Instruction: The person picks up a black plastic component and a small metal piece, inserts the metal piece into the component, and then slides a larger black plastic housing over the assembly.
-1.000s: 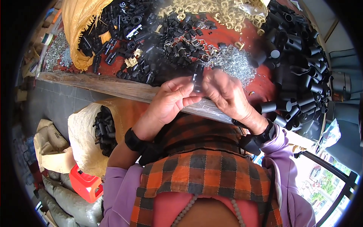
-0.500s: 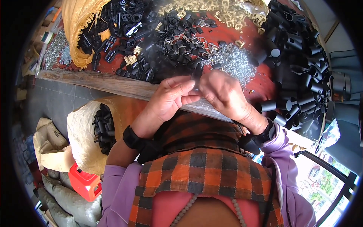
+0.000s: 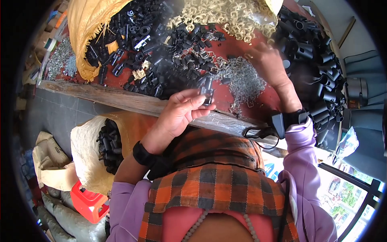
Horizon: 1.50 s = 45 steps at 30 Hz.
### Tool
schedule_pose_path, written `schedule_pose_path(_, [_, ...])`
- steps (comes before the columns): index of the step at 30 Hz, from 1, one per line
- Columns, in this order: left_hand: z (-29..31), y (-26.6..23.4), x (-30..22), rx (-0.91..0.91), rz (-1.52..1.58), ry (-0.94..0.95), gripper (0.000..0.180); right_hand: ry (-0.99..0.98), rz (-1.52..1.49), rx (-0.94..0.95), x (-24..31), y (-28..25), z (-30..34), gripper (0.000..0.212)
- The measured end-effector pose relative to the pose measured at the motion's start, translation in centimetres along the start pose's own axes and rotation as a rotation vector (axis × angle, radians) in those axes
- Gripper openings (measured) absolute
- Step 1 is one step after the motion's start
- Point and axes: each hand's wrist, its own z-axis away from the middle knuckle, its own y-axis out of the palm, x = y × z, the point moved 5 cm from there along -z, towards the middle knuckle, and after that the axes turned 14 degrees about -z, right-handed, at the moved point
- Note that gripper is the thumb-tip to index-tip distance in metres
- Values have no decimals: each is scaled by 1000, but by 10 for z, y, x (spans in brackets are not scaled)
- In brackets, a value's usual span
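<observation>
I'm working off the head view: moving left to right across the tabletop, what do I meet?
Far-left silver pile → yellow woven sack → small cream cluster → black part held in the left grip → larger silver pile → black tubes.

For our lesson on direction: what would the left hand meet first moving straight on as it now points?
Probably the silver pile of metal pieces, though the left hand may pass above it.

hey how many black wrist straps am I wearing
2: a left strap around the wrist of your left hand, and a right strap around the wrist of your right hand. Any under the sleeves would be hidden.
</observation>
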Motion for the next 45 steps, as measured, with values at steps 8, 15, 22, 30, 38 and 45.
schedule_pose_path(8, [2, 2, -1, -10, 2, 11, 23, -68, -187, 34, -18, 15, -1, 17])
schedule_pose_path(15, [1, -3, 2, -25, 50, 25, 22, 313, -934, -23, -3, 3, 3, 13])
schedule_pose_path(22, [0, -2, 0, -12, 68, 36, 21, 312, -1558, 91, 72, 1, 10, 12])
schedule_pose_path(30, [2, -1, 2, 25, 66, 61, 21, 279, -1561, 199, 109, 8, 12, 11])
schedule_pose_path(38, [0, -2, 2, 3, 83, 22, 20, 37, -1194, 7, 114, 7, 11, 13])
schedule_pose_path(45, [2, 1, 2, -23, 56, -10, 20, 485, -1615, 93, 110, 32, 25, 11])
